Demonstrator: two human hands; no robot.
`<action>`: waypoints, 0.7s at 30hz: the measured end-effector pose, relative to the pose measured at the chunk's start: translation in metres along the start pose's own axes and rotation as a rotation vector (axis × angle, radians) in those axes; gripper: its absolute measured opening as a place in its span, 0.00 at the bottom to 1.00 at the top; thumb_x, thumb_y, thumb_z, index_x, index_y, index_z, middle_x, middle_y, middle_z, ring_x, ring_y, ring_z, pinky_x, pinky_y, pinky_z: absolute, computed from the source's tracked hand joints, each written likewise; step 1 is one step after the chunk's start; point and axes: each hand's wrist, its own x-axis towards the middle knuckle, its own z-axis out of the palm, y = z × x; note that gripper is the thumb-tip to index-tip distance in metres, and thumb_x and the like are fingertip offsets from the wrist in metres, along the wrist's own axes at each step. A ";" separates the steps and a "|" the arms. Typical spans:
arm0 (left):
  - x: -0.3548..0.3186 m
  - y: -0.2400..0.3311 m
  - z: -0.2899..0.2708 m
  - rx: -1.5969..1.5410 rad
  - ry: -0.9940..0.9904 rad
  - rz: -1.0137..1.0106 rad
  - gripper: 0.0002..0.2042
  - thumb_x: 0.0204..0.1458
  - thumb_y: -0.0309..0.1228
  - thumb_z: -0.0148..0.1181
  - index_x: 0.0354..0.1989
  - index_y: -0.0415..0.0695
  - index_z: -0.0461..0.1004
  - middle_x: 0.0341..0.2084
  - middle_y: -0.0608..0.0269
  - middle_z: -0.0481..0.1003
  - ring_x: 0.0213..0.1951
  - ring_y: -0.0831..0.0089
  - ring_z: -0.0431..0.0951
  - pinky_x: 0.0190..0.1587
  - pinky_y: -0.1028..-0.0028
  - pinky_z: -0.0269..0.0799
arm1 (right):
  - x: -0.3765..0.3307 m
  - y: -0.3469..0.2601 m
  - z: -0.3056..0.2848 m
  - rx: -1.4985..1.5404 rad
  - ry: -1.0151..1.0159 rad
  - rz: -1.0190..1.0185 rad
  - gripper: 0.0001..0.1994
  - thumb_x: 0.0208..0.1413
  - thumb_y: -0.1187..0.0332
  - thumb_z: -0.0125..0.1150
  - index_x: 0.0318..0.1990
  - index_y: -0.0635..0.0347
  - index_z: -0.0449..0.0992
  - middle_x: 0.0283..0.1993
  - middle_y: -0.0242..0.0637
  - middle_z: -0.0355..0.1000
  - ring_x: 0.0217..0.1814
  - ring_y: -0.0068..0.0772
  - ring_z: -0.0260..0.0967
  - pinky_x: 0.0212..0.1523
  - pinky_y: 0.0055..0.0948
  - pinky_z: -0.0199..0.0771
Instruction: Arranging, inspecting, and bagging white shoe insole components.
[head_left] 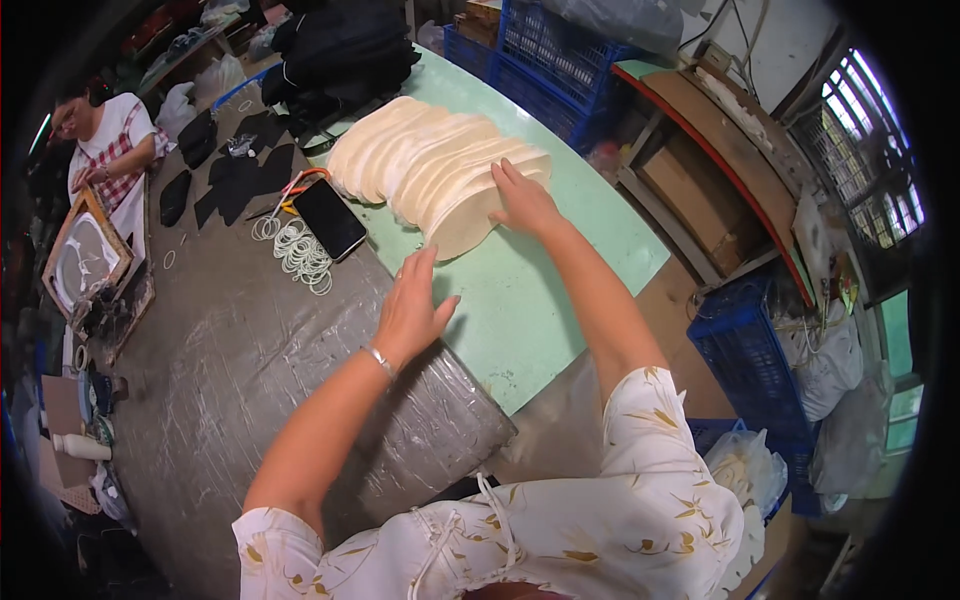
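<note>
A long overlapping row of thin cream rounded pieces (440,165) lies fanned out on a pale green board, the frontmost one facing me. My right hand (525,200) rests on the right side of the row, fingers stretched out and thumb apart. Just short of the front piece is my left hand (408,310), its fingers extended and thumb spread; the fingertips reach the piece's lower left edge, though whether they touch it I cannot tell. A bracelet circles the left wrist.
Left of the row lie a phone (330,219), pale rings (301,257), orange-handled scissors (305,183) and black pieces (245,180). Black material (340,60) is heaped behind. The green board (520,330) overlaps the plastic-covered table (230,390). At far left a co-worker (115,140) handles a wooden frame.
</note>
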 end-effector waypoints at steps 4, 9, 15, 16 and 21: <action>0.048 -0.011 0.029 0.073 0.067 0.010 0.41 0.45 0.29 0.71 0.67 0.34 0.54 0.56 0.42 0.66 0.58 0.45 0.68 0.60 0.58 0.67 | -0.023 0.025 0.012 0.056 0.299 -0.129 0.40 0.46 0.67 0.71 0.68 0.56 0.60 0.73 0.45 0.55 0.72 0.47 0.57 0.66 0.43 0.63; 0.072 -0.009 0.052 0.113 -0.003 -0.058 0.39 0.41 0.32 0.74 0.63 0.38 0.61 0.47 0.49 0.69 0.51 0.50 0.70 0.49 0.58 0.68 | -0.041 0.045 -0.012 0.008 0.357 -0.233 0.34 0.44 0.69 0.70 0.61 0.57 0.65 0.57 0.41 0.69 0.62 0.45 0.64 0.59 0.41 0.66; 0.082 -0.021 0.058 0.123 0.194 0.100 0.20 0.41 0.30 0.72 0.42 0.43 0.70 0.42 0.53 0.69 0.47 0.52 0.71 0.48 0.59 0.66 | -0.017 0.048 -0.040 0.291 -0.031 -0.271 0.31 0.45 0.73 0.64 0.61 0.55 0.66 0.54 0.43 0.71 0.60 0.47 0.66 0.60 0.43 0.67; 0.085 -0.016 0.060 0.026 0.015 -0.046 0.19 0.43 0.28 0.70 0.42 0.43 0.69 0.43 0.50 0.71 0.47 0.49 0.72 0.47 0.59 0.67 | -0.010 0.053 -0.044 0.346 0.043 -0.290 0.32 0.45 0.74 0.62 0.62 0.57 0.66 0.57 0.44 0.70 0.62 0.47 0.65 0.63 0.42 0.65; 0.083 -0.011 0.057 -0.169 -0.036 -0.313 0.23 0.42 0.27 0.69 0.48 0.41 0.68 0.42 0.49 0.72 0.46 0.48 0.72 0.49 0.57 0.67 | 0.052 0.024 -0.026 0.191 0.196 -0.309 0.32 0.50 0.72 0.56 0.67 0.57 0.64 0.68 0.48 0.63 0.71 0.50 0.59 0.70 0.39 0.60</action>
